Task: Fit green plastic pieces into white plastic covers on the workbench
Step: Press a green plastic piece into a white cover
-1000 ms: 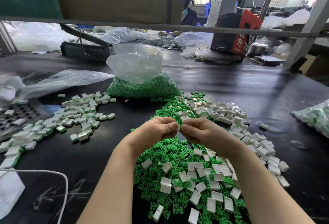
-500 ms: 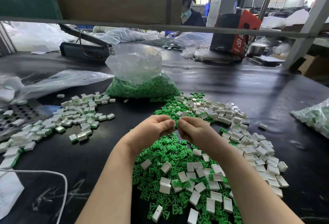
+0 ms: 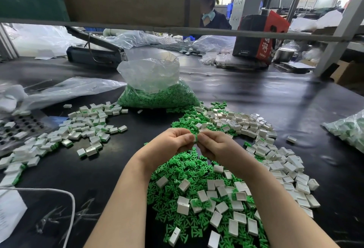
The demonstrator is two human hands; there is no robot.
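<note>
My left hand (image 3: 169, 145) and my right hand (image 3: 214, 147) meet fingertip to fingertip above the pile, pinching one small piece (image 3: 195, 138) between them; only a white-green sliver shows, the rest is hidden by the fingers. Below my hands lies a heap of loose green plastic pieces (image 3: 183, 169) mixed with white plastic covers (image 3: 222, 190). More empty white covers (image 3: 281, 161) spread to the right. A pile of covers with green showing in them (image 3: 88, 127) lies on the left.
A clear bag of green pieces (image 3: 157, 94) stands behind the heap. Another bag (image 3: 350, 127) sits at the right edge. A perforated tray (image 3: 21, 127) and white cable (image 3: 59, 192) lie left. A person sits beyond the shelf bar (image 3: 216, 32); a red-black box (image 3: 260, 36) stands there.
Both hands have shifted slightly left and stayed pressed together on the small piece. The person in the background has leaned more into view.
</note>
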